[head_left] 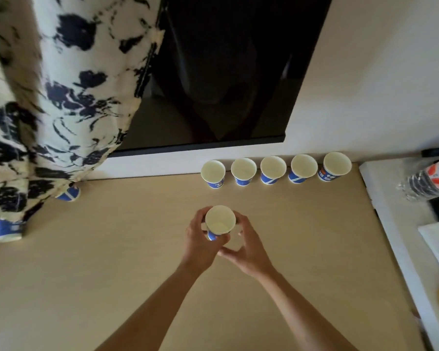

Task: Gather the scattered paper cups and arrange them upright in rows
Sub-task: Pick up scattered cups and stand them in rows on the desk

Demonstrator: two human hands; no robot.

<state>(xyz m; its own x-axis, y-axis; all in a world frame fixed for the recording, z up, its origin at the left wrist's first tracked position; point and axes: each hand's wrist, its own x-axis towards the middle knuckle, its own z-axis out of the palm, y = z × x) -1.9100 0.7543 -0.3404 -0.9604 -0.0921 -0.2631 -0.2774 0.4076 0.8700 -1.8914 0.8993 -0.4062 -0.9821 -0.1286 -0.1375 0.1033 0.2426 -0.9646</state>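
Cup (pixel 219 221) held upright over table (pixel 112 249).
Left hand (pixel 200 239) fingers wrap it; right hand (pixel 249 249) fingers curve alongside, grip unclear; cup row (pixel 273 171) at one o'clock.

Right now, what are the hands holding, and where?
A cup, upright: the left hand grips its lower side; the right hand curves beside it, contact unclear.

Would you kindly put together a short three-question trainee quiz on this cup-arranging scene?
1. How many cups stand in the back row?
2. The left hand grips a cup. True or false: its mouth faces down.
3. A stray cup is: A. at the curtain hem; B. in the back row; C. stacked in the gripped cup.

Key: 1. five; 2. false, its mouth faces up; 3. A.
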